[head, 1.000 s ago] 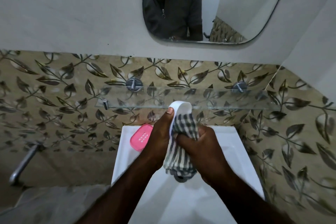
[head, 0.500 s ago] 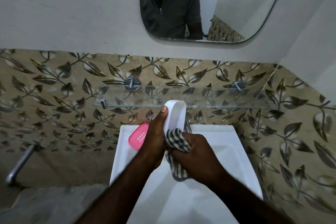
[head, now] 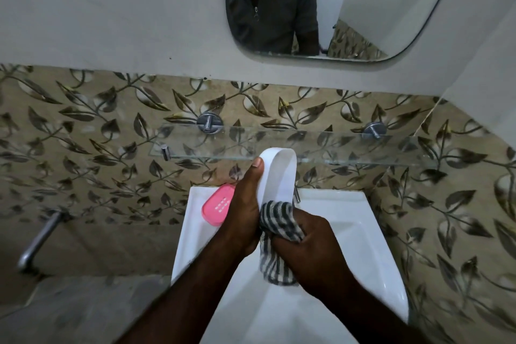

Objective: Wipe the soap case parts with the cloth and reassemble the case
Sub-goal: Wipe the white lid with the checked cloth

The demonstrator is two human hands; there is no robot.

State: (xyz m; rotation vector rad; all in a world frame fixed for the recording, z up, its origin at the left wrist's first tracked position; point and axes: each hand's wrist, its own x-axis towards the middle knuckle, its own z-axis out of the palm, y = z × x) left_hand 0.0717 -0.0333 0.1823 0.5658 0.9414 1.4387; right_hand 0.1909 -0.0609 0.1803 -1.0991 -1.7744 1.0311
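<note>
Here, at the centre of the frame, the left hand [head: 245,209] is gripping the white case part [head: 279,173] along its left edge, thumb pressing up near the rounded top, while the right hand [head: 310,243] is clenching the striped cloth [head: 279,220] against the part's lower end. The white part is standing nearly upright above the sink [head: 349,212], its long axis running up the frame with a slight lean, its rounded end pointing toward the glass shelf [head: 335,148]. To wipe it well, the cloth probably wants to be travelling along that long axis, end to end, with the left hand turning the part so the corners get reached. The pink case part [head: 217,208] is lying flat on the sink's upper-left rim, angled toward the upper right, awaiting reassembly.
</note>
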